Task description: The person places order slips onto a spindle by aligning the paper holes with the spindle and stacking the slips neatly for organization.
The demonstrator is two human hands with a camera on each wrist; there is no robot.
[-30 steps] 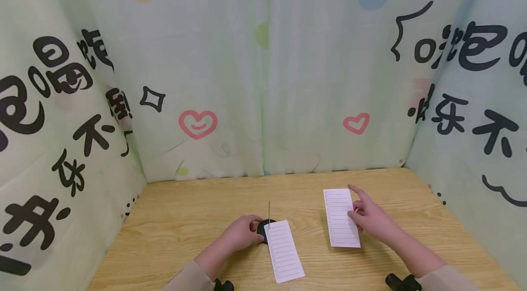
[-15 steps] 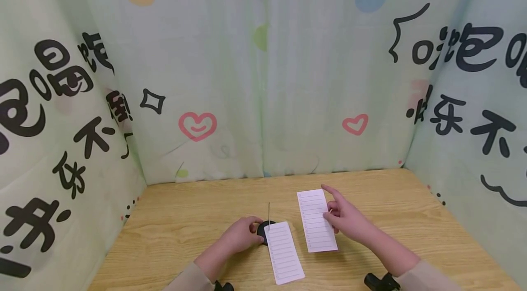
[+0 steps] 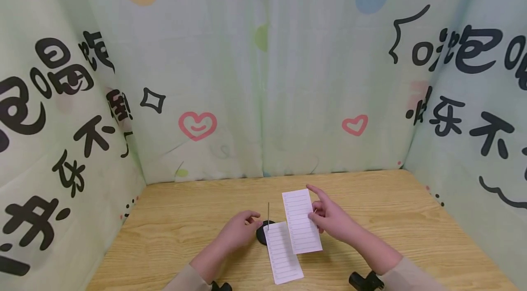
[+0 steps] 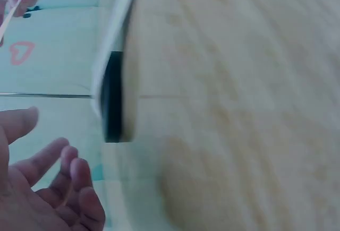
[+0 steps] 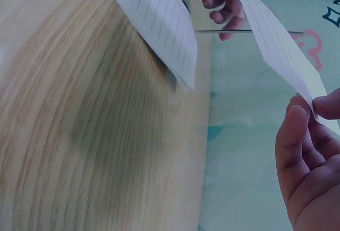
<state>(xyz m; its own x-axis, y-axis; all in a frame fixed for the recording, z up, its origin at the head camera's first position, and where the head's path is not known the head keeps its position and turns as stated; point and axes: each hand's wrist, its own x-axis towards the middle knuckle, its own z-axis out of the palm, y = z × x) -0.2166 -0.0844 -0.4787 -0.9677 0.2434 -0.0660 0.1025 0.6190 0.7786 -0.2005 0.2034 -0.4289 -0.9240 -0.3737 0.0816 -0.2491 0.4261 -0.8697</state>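
A paper spike has a round black base [image 3: 261, 236] and a thin upright metal rod [image 3: 268, 212]. One white lined checklist sheet [image 3: 282, 261] is on the spike, its top edge pierced near the rod's foot. My right hand [image 3: 332, 218] pinches a second lined sheet [image 3: 299, 223] by its right edge between thumb and fingers, the index finger extended by the top corner. In the head view this sheet partly covers the lower one. My left hand [image 3: 239, 230] is beside the base at its left; the left wrist view shows its fingers loosely bent, apart from the base [image 4: 112, 101].
A wooden table [image 3: 185, 208] lies under everything. Pale printed curtains [image 3: 230, 76] enclose it at the back and both sides. A black wrist device [image 3: 366, 281] is on the right forearm, and another [image 3: 221, 286] on the left.
My right hand has carried its checklist sheet leftward, from well right of the spike to overlapping the lower sheet. My left hand has let go of the base and drawn slightly left.
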